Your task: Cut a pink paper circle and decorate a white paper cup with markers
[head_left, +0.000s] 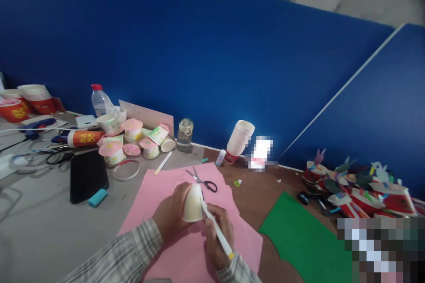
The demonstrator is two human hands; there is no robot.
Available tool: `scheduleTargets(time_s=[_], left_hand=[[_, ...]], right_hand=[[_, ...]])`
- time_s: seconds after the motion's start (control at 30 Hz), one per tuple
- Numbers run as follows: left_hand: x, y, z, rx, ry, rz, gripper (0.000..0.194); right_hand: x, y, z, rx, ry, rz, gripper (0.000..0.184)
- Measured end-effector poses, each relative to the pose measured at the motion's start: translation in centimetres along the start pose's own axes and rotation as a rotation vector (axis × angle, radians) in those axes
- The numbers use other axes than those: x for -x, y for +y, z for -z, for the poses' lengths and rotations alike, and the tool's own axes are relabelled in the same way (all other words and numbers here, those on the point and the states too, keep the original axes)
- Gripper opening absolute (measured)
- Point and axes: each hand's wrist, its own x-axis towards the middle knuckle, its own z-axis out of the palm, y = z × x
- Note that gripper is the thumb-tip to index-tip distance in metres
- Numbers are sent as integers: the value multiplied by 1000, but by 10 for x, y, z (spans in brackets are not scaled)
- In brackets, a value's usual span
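In the head view, my left hand is closed around a small paper cup, white with pale yellow on its side. The cup is tilted over pink paper sheets. My right hand grips a white marker with a yellow end. Its tip meets the cup's right side; whether it touches is hard to tell. Just beyond the cup, scissors with dark handles lie spread on the pink paper. Another white pen rests at the paper's upper left edge.
Left of the paper are a black tablet, a blue block, a tape ring and several decorated cups. A glass jar and stacked cups stand by the blue partition. Green sheet and cup crafts lie right.
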Motion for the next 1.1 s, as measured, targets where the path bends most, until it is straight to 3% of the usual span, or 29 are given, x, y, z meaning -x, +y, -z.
scheduleTargets(time_s=[0.1,0.27,1.1], left_hand=[[1,-2,0,9,-23,-24,74],[0,-1,1,21,-57,9,67],[-1,-2,0,20,-58,-14,67]], right_hand=[[-2,-8,-1,43,42,150,19],[-4,-12,-2,68,59,220,23],[-10,-20,-2,58,-25,193,20]])
